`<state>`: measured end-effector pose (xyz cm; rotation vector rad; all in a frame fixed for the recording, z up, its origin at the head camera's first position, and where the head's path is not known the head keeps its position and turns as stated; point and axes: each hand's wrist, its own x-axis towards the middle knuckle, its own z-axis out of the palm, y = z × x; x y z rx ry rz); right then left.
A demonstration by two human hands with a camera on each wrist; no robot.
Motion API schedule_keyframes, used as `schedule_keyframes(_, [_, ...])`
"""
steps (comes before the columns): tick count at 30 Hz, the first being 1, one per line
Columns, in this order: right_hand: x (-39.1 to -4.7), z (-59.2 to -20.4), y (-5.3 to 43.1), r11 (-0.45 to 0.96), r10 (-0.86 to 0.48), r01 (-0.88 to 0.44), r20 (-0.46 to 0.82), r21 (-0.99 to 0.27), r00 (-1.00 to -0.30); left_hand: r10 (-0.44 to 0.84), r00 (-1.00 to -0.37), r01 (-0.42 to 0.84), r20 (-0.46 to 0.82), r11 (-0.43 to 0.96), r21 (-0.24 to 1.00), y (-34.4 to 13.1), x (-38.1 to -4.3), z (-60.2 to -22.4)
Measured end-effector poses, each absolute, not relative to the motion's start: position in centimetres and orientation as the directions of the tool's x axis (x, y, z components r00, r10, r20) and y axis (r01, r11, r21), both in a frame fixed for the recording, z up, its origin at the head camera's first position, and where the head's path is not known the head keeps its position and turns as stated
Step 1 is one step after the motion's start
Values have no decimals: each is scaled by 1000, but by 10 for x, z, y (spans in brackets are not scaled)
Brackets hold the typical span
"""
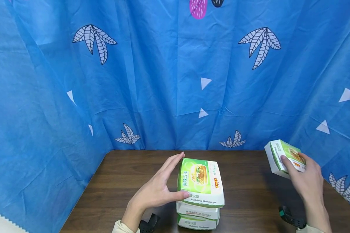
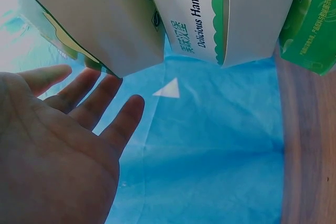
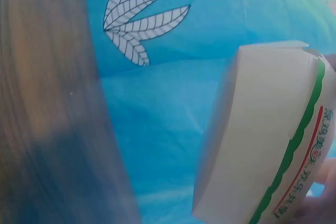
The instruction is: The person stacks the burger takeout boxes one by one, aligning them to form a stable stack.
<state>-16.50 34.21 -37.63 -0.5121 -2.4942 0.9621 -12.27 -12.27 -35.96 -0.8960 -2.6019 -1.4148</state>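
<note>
A stack of hamburger boxes stands on the wooden table in front of me. Its top hamburger box (image 1: 201, 181) is white and green with a burger picture, and two more boxes show beneath it. My left hand (image 1: 158, 187) is at the stack's left side, fingers nearly straight, thumb at the front corner of the top box. In the left wrist view the fingers of that hand (image 2: 68, 140) are spread below a box's edge. Off to the right, my right hand (image 1: 307, 176) grips another hamburger box (image 1: 283, 157), tilted and raised over the table; its white side fills much of the right wrist view.
The dark wooden table (image 1: 119, 181) extends on both sides of the stack. A blue curtain (image 1: 163, 81) with leaf and triangle prints hangs behind and beside it. Dark wrist straps (image 1: 291, 218) show at both wrists.
</note>
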Motion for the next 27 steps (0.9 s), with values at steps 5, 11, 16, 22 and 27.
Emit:
schedule_keyframes(5, [-161,-372,331,733,407,71,353,-676,-842,464,-829,516,313,417,748,-123,-122,-359])
schedule_keyframes(11, [-156,-363,319,756,345,-26,432,-654,-833,463,-824,527,327,411,744,-124,-121,-359])
schedule_keyframes(16, [-151,-355,306,759,297,-114,497,-641,-815,467,-823,526,325,408,746,-124,-121,-357])
schedule_keyframes(22, [-145,-347,289,751,246,-227,582,-620,-775,465,-827,517,314,412,750,-124,-120,-357])
schedule_keyframes(27, [-143,-345,278,743,198,-315,644,-590,-739,463,-828,517,316,414,749,-124,-121,-358])
